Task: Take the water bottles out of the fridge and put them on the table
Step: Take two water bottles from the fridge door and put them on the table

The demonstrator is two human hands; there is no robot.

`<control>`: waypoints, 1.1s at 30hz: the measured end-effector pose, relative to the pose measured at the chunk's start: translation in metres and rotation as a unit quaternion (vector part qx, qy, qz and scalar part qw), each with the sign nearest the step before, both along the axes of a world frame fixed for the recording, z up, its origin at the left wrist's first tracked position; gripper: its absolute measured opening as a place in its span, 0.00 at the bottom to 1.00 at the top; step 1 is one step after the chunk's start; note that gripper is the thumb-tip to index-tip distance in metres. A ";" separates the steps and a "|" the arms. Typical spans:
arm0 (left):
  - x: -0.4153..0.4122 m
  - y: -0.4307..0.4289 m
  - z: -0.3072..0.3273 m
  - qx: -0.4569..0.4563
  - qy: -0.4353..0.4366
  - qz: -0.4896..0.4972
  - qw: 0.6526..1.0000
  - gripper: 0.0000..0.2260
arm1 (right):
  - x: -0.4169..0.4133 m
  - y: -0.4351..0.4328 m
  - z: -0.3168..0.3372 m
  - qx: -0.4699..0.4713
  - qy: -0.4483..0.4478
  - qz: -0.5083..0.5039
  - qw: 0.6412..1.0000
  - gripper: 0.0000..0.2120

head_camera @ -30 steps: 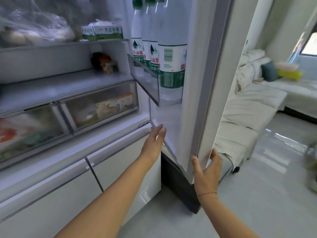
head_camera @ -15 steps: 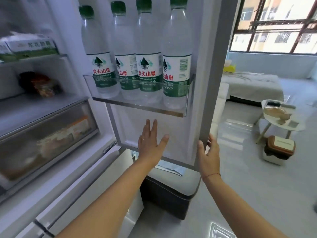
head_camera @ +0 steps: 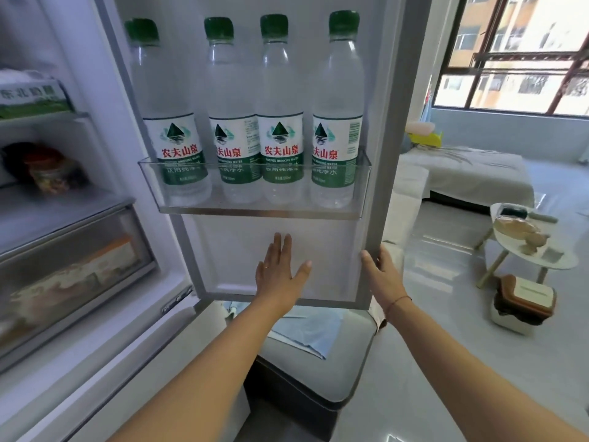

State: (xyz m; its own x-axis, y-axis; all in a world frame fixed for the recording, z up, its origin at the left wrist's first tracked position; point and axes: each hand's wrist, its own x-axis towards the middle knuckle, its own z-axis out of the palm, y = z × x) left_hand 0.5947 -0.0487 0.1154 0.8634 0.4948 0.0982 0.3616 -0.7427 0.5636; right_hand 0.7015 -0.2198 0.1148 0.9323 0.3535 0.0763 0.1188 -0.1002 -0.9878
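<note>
4 water bottles (head_camera: 280, 113) stand upright in a row in the clear door shelf (head_camera: 255, 189) of the open fridge door (head_camera: 387, 122), touching or nearly so. Each: clear plastic, green screw cap, white-and-green label w/ green mountain logo, red chars "农夫山泉", small "PURIFIED DRINKING WATER" below; rightmost shows a barcode. Lower label text is blurred behind the shelf front.

Left hand (head_camera: 277, 269) is flat w/ fingers spread, palm toward the inner door panel just below the shelf; holds nothing. Right hand (head_camera: 381, 272) curls round the door's outer edge, thumb on the inner side, thin cord on the wrist.

Inside fridge at left: a green-white pack (head_camera: 32, 97) w/ partly legible "东北". Small white round bench (head_camera: 535, 244) well apart at right, items on it.
</note>
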 end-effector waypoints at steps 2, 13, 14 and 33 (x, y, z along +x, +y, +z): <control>0.007 0.000 -0.002 -0.004 0.000 0.006 1.000 0.31 | 0.012 0.002 0.000 -0.010 0.005 0.006 1.000 0.24; 0.010 0.001 0.017 -0.058 -0.042 0.018 0.997 0.31 | 0.047 0.012 -0.001 -0.034 0.002 0.023 0.999 0.25; 0.007 -0.002 0.023 -0.062 -0.072 0.006 0.995 0.30 | 0.048 0.012 0.000 -0.035 0.000 0.025 0.999 0.25; -0.018 -0.005 0.233 0.077 -0.425 0.025 0.902 0.27 | -0.025 0.026 0.236 0.103 -0.320 -0.045 0.941 0.26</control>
